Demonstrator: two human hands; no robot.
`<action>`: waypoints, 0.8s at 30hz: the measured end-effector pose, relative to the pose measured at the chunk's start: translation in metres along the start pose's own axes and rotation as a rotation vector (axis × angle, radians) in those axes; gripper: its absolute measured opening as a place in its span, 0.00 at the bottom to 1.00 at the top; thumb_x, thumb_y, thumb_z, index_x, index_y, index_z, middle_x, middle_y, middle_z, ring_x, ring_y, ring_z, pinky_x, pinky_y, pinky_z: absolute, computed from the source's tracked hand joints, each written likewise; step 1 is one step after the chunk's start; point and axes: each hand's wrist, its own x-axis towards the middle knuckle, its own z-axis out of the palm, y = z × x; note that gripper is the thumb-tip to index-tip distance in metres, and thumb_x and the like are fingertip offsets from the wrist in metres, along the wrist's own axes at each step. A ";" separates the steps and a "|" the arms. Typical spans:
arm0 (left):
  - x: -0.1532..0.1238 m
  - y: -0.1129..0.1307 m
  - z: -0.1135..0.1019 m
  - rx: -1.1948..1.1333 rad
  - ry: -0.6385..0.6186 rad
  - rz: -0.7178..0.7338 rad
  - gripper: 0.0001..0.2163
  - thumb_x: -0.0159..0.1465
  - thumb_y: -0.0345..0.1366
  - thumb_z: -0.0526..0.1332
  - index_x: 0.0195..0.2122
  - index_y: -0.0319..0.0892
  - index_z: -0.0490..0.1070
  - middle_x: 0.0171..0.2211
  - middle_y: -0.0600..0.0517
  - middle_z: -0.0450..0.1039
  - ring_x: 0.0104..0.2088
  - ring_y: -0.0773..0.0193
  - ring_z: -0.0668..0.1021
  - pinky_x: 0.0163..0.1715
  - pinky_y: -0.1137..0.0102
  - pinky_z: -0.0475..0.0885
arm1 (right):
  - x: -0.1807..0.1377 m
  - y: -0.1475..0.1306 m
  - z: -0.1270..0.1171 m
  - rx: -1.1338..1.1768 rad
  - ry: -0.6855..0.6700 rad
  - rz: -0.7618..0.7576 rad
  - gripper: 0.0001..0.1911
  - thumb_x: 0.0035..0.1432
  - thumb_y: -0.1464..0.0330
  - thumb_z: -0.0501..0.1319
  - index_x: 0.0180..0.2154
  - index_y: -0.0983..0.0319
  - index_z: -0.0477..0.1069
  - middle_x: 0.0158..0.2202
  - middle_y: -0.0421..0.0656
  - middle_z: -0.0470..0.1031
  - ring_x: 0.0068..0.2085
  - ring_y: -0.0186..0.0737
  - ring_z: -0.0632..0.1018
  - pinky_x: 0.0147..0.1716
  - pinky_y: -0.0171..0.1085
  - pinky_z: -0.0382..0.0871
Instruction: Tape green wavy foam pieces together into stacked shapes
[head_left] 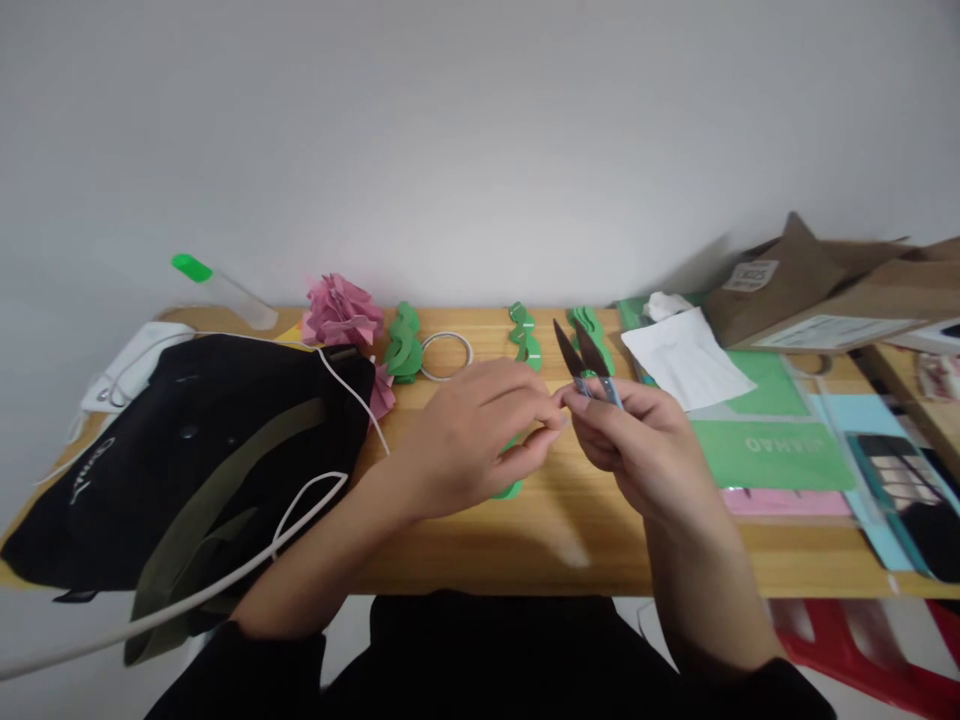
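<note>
My right hand is closed round a pair of thread snips; the dark blades point up and away, slightly apart, above blue handles. My left hand is closed, its fingertips pinched together close to the right thumb and index finger. Whatever the left fingers hold is too small to make out. Beneath the left hand, a green cut-out piece is mostly hidden. Wavy green cut-outs stand beyond the hands, with more green cut-outs in the middle and another green stack behind the snips.
Beside the green pieces lie a roll of tape and a pink paper flower. A black bag with a white cable covers the left side. On the right are white paper, green packets, a phone and a cardboard box.
</note>
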 end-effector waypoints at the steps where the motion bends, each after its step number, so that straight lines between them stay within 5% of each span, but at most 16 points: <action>1: 0.000 0.001 0.000 -0.044 -0.002 -0.025 0.07 0.63 0.27 0.59 0.29 0.44 0.72 0.30 0.53 0.75 0.32 0.65 0.75 0.38 0.69 0.69 | 0.001 0.000 0.000 0.007 -0.003 0.004 0.09 0.52 0.63 0.66 0.31 0.63 0.76 0.16 0.30 0.50 0.17 0.25 0.50 0.16 0.30 0.40; 5: 0.001 0.000 -0.002 -0.417 0.114 -0.256 0.05 0.60 0.29 0.62 0.28 0.44 0.73 0.27 0.54 0.72 0.31 0.66 0.73 0.35 0.69 0.69 | 0.003 0.004 -0.001 0.036 -0.012 -0.032 0.14 0.55 0.61 0.66 0.42 0.62 0.75 0.18 0.30 0.53 0.18 0.26 0.53 0.17 0.30 0.40; 12: 0.006 -0.012 0.001 -1.146 0.307 -0.680 0.05 0.54 0.36 0.68 0.27 0.40 0.75 0.24 0.55 0.70 0.25 0.71 0.69 0.28 0.73 0.64 | -0.002 0.023 -0.001 0.134 -0.073 -0.064 0.24 0.62 0.48 0.55 0.38 0.63 0.72 0.21 0.34 0.57 0.19 0.26 0.53 0.17 0.31 0.41; 24: 0.009 -0.011 0.000 -1.160 0.286 -0.668 0.07 0.56 0.37 0.66 0.26 0.39 0.75 0.26 0.52 0.72 0.27 0.69 0.72 0.30 0.72 0.67 | -0.024 0.018 0.005 0.206 -0.225 0.052 0.21 0.62 0.50 0.57 0.36 0.62 0.69 0.19 0.31 0.54 0.17 0.24 0.48 0.14 0.28 0.41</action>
